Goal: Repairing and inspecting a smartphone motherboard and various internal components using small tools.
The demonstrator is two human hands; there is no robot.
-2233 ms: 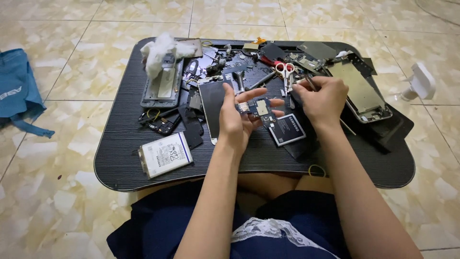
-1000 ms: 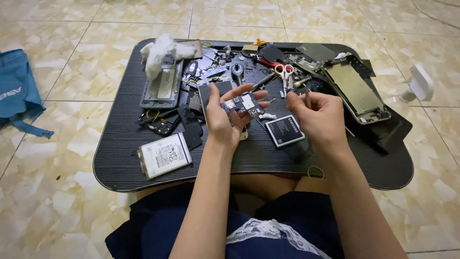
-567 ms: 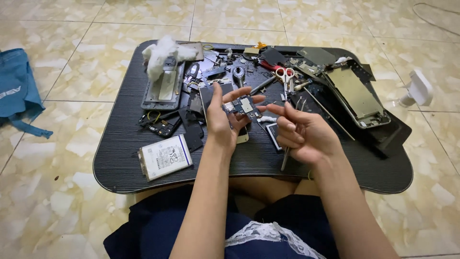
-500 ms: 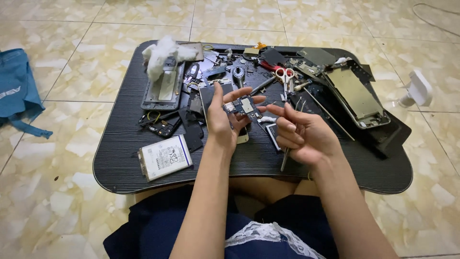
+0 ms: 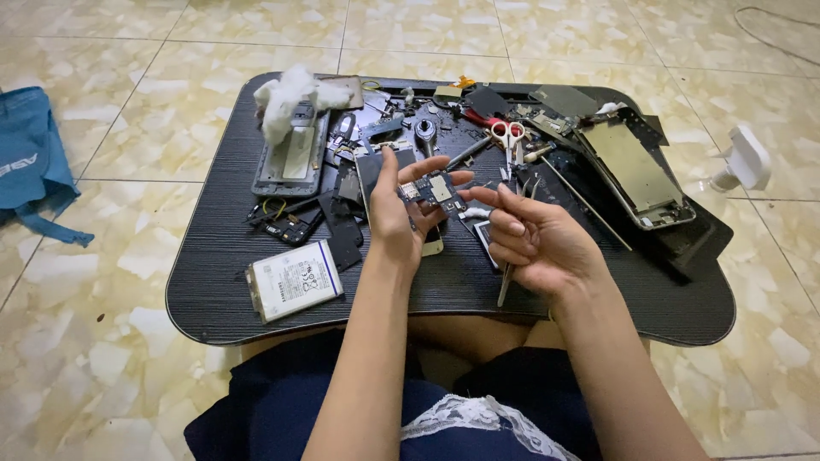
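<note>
My left hand holds a small phone circuit board between thumb and fingers above the black lap table. My right hand, palm up, grips thin metal tweezers whose tips point up toward the board, and its fingertips pinch a tiny white part beside the board. A dark battery lies on the table, partly hidden under my hands.
A white-labelled battery lies front left. A phone frame with white cotton is at back left, an opened phone housing at right, red-handled scissors at the back. A blue bag and white adapter lie on the tiled floor.
My right hand came down from the back of the table with the tweezers and turned palm up next to the circuit board. My left hand kept hold of the board.
</note>
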